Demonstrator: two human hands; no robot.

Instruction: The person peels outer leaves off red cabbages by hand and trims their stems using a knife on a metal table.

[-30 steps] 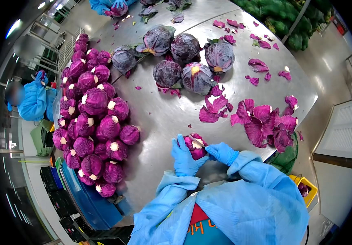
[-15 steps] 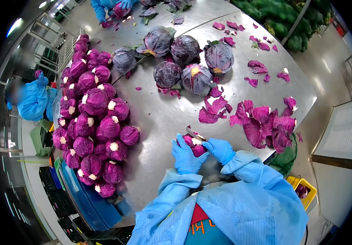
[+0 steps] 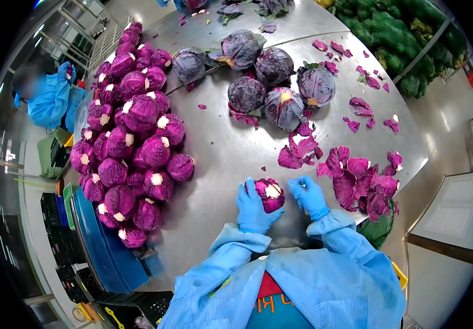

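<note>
My left hand (image 3: 254, 211), in a blue glove, is wrapped round a trimmed red cabbage (image 3: 268, 193) just above the steel table. The pale cut stem end of that cabbage faces up. To its right, apart from it, my right hand (image 3: 309, 198) has its fingers curled closed; whatever they hold is hidden. Beyond both hands lies a group of untrimmed, dull purple cabbages (image 3: 284, 108). Loose purple leaves (image 3: 354, 178) lie in a heap to the right of my right hand.
A large pile of trimmed red cabbages (image 3: 137, 115) covers the left side of the steel table (image 3: 214, 164). Blue bins (image 3: 102, 247) stand below that edge. Green net sacks (image 3: 401, 33) are at the back right. A co-worker in blue (image 3: 50, 104) stands at the far left.
My right hand has drawn away to the right from the cabbage. The knife blade seen over the cabbage before no longer shows. The view has shifted, so the table's contents sit differently.
</note>
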